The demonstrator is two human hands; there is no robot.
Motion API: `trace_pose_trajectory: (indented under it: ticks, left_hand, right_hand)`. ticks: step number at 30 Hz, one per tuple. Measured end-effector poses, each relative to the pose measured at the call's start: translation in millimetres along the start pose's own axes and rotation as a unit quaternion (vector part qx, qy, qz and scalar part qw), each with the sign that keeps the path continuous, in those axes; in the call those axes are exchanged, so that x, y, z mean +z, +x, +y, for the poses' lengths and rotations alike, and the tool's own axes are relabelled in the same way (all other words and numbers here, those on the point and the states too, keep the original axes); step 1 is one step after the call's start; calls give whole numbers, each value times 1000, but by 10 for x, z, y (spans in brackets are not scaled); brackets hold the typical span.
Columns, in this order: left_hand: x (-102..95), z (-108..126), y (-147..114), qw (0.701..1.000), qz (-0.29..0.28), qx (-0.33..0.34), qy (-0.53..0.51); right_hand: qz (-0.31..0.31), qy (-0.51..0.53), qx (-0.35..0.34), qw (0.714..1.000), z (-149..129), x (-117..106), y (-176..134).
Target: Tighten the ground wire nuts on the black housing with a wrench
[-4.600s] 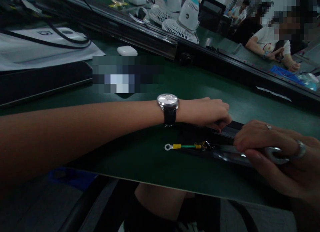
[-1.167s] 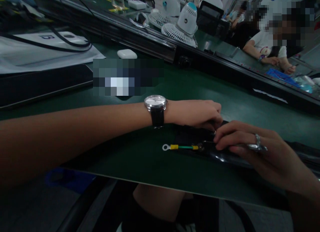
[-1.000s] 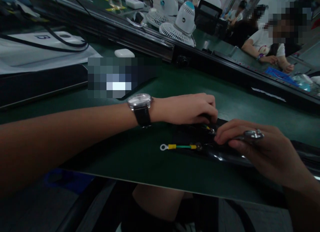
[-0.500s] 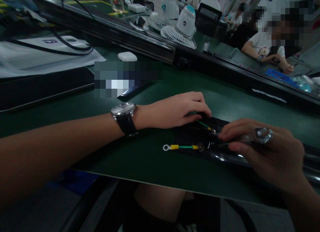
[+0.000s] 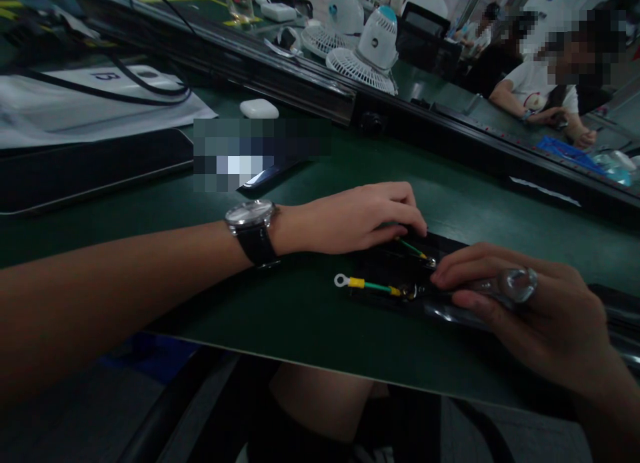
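My left hand (image 5: 373, 216), with a watch (image 5: 250, 215) at its wrist, is closed at the end of a long black strip (image 5: 453, 242). Its thumb covers one end of a short green wire (image 5: 413, 248), whose other end meets a bolt on the strip. A second green wire (image 5: 377, 286) has yellow sleeves and a ring terminal (image 5: 342, 280) pointing left. In my right hand (image 5: 540, 310) is a metal wrench (image 5: 483, 286), gripped between thumb and fingers. Its ring end rises over my fingers, while its other end lies at the second wire's bolt.
A phone (image 5: 270, 173), a white earbud case (image 5: 259, 108), a black case (image 5: 95, 166) and a white plastic bag (image 5: 95, 106) lie on the green table (image 5: 280, 316). A dark rail (image 5: 430, 126) crosses behind. Fans (image 5: 377, 40) and seated people are beyond it.
The wrench and my right hand have turned slightly, and the lower wire now slants, its ring terminal raised a little. My left hand keeps its place.
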State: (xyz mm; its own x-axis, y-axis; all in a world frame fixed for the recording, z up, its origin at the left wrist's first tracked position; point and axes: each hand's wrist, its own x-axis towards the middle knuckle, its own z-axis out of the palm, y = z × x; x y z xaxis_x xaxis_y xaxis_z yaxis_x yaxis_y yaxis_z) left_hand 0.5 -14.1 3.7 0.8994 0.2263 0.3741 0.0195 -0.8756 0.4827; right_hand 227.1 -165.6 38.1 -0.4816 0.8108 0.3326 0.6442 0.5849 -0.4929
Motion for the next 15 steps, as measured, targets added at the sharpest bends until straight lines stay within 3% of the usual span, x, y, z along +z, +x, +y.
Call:
trace_pose_trajectory:
  ticks: [8, 15]
  left_hand:
    - [2, -14, 6, 1000, 1, 10, -2]
    - [-1, -8, 6, 1000, 3, 5, 4]
  right_hand:
    - [-43, -2, -1, 999, 30, -73, -3]
    - [12, -53, 40, 998, 63, -158, -27]
